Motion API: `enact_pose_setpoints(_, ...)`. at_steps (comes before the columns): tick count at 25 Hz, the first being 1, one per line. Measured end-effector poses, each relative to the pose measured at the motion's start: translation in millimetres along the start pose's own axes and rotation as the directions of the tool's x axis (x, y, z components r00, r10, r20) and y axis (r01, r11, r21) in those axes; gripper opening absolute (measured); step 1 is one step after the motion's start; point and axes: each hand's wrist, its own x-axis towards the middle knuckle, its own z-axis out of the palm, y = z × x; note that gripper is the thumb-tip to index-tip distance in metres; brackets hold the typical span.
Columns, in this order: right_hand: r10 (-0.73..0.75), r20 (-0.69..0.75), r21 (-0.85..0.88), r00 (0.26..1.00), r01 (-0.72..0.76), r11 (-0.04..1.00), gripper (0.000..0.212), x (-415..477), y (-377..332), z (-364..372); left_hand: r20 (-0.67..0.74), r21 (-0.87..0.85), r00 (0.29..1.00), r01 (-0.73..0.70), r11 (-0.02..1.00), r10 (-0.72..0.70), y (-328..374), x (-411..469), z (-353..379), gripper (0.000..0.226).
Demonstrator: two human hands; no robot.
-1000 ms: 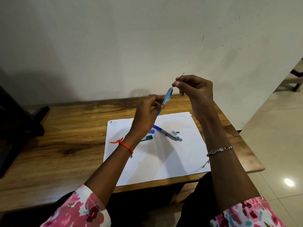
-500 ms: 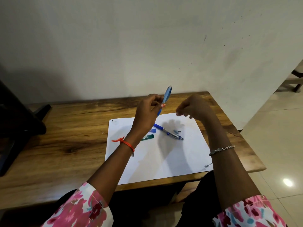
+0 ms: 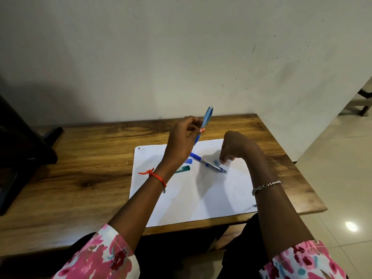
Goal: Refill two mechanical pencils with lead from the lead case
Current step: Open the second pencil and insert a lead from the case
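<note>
My left hand [image 3: 182, 138] grips a light blue mechanical pencil [image 3: 207, 116], tilted with its open top end up and to the right, above the back of the table. My right hand [image 3: 236, 147] hangs low over the white paper [image 3: 201, 200], fingers bunched and pointing down beside a small pale blue cap piece [image 3: 216, 162]. Whether the fingertips pinch anything is hidden. A second pencil [image 3: 210, 165], dark blue and silver, lies on the paper just left of that hand. The green lead case [image 3: 183, 169] and a small blue piece [image 3: 188, 161] lie partly behind my left wrist.
The paper lies on a wooden table [image 3: 80, 168] pushed against a pale wall. A dark object [image 3: 22, 150] stands at the table's left end. Tiled floor [image 3: 342, 178] runs past the right edge.
My right hand has come down from the top of the held pencil to the paper near the small cap piece. The thin lead seen above the pencil is gone. My left hand stays put.
</note>
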Motion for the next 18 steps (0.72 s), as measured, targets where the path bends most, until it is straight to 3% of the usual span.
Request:
enact_pose_setpoints(2,-0.033,-0.126,0.165,0.992,0.053,0.985,0.020,-0.5,1.8,-5.5,0.002,-0.009,1.000,0.007,1.000,-0.007,0.5,-0.4,0.2,0.020)
enact_pose_setpoints(4,-0.115,-0.321,0.444,0.940,0.257,0.858,0.015,-3.7,0.7,-12.0,0.002,-0.027,1.000,0.015,1.000,-0.015,0.8,-0.5,-0.4,0.018)
enact_pose_setpoints(7,-0.151,-0.539,0.733,0.828,0.550,0.399,0.018,-13.3,-5.9,-19.7,0.018,-0.043,1.000,0.018,0.999,-0.017,1.0,-0.5,-0.2,0.018)
enact_pose_setpoints(9,-0.141,-0.611,0.749,0.779,0.626,0.216,0.019,-15.3,-9.5,-21.8,0.025,-0.024,0.999,0.021,0.999,-0.021,0.8,-0.5,0.8,0.020)
enact_pose_setpoints(18,-0.251,-0.646,0.665,0.721,0.693,0.277,0.019,-15.3,-12.5,-20.0,0.038,0.030,0.999,0.028,0.999,-0.030,-0.3,-1.4,2.3,0.021)
